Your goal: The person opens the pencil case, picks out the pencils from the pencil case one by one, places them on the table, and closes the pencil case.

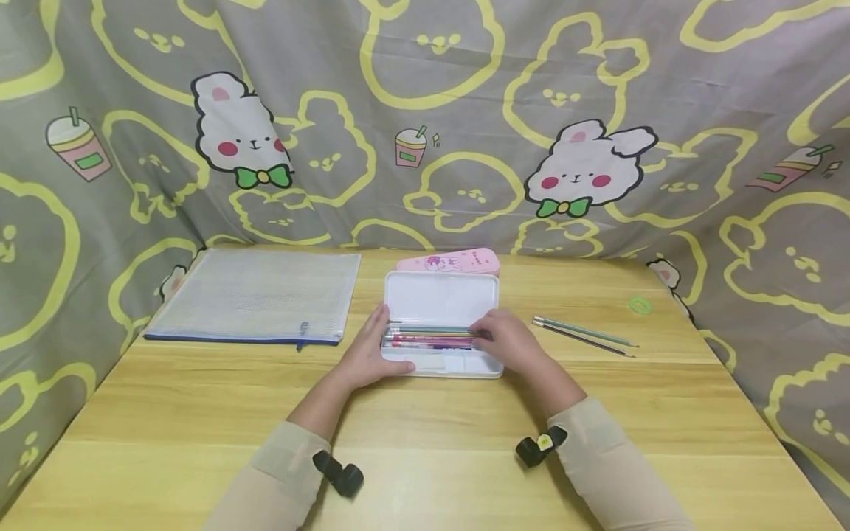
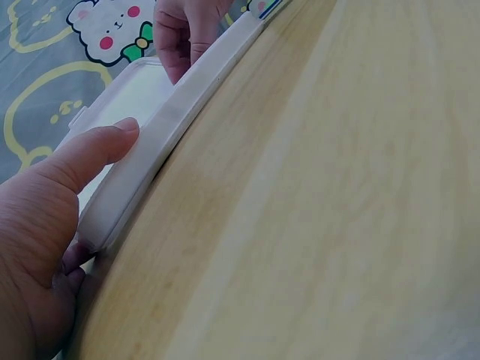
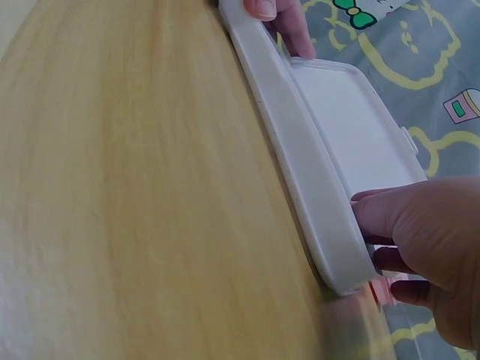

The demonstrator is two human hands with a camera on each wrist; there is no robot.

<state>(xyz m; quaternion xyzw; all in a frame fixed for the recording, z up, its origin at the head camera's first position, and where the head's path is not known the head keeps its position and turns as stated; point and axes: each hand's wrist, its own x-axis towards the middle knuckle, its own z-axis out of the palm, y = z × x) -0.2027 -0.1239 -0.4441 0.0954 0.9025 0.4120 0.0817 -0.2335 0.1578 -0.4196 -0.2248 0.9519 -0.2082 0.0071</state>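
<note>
At the head view's centre, we'd best keep the pencils (image 1: pixel 432 336) level in the pencil case (image 1: pixel 442 299); at the left-wrist view's left, our left hand (image 2: pixel 43 217) has its end in a grip; lower right in the right-wrist view, we can't tell whether our right hand (image 3: pixel 435 244) pinches any.

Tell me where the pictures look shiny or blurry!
Head view: pale shine on the table, bottom middle; left wrist view: table grain soft and hazy toward the lower right; right wrist view: a smeary patch near the bottom, just below the white case.
</note>
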